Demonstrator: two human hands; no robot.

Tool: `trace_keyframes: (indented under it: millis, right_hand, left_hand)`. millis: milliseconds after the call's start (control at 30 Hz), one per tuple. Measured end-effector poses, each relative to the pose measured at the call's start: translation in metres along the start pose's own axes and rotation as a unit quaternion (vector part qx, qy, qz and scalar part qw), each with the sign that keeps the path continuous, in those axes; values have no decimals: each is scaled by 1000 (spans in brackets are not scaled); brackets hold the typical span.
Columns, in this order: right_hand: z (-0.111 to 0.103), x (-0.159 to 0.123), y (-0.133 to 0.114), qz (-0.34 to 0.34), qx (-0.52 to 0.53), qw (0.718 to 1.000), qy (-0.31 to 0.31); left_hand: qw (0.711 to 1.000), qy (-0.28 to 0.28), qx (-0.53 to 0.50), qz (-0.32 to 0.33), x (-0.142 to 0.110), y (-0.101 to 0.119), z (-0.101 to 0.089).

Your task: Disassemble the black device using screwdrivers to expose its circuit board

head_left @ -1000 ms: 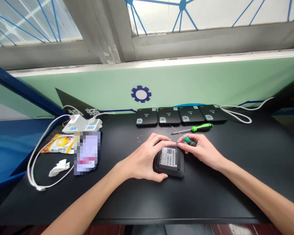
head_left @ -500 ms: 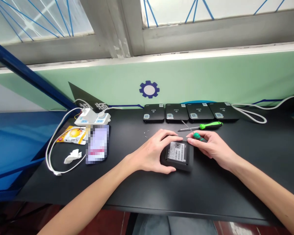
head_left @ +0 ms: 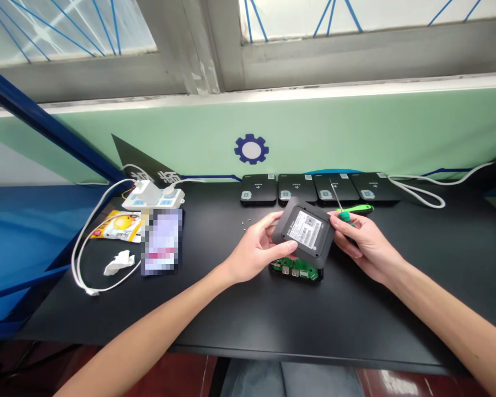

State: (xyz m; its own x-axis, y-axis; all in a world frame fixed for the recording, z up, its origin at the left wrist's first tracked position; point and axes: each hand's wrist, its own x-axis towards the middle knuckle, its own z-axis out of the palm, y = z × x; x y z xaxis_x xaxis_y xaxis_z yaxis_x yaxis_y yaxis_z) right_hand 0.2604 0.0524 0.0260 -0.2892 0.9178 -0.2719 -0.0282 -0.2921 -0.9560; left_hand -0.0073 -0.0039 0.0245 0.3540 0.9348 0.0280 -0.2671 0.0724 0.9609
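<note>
My left hand (head_left: 259, 248) is closed on the left side of a black plastic cover (head_left: 303, 230) with a white label, thumb on top. The cover is tilted and raised above the other half of the box. Beneath it a green circuit board (head_left: 300, 270) with metal ports shows, partly hidden by the cover. My right hand (head_left: 361, 240) grips a green-handled screwdriver (head_left: 345, 217), its thin shaft pointing up and away. The right thumb and fingertips are at the cover's right edge. Another screwdriver (head_left: 362, 209), bright green, lies behind my right hand, partly hidden.
Several black boxes (head_left: 258, 189) stand in a row along the wall. Small screws (head_left: 244, 225) lie left of them. At the left are a power strip (head_left: 154, 197), a yellow snack packet (head_left: 118, 225), a crumpled tissue (head_left: 119, 263), a blurred pouch (head_left: 162, 241) and white cables (head_left: 75, 259).
The labelled cover has come up off the box and tilted, exposing the green circuit board. My left hand has shifted its grip under it. The held screwdriver now points more upright.
</note>
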Motion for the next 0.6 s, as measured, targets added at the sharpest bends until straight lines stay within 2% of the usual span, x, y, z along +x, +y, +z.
trace_keyframes:
  millis: [100,233,400,500,600]
  right_hand:
    - [4,-1,3,-17,-13,1000,-2]
    - [5,-1,3,-65,-59,996,11]
    - [3,-4,5,-124,-176,976,10]
    - [6,-6,8,-162,-255,953,-14]
    - [9,-5,12,-192,-311,930,-36]
  left_hand:
    - [998,2,-44,-42,1,2,2]
    - [997,38,-62,-41,5,4,-3]
    - [988,123,-92,11,10,7,-8]
    - [978,175,-96,61,12,11,-10]
    - [969,204,-98,97,13,14,-12]
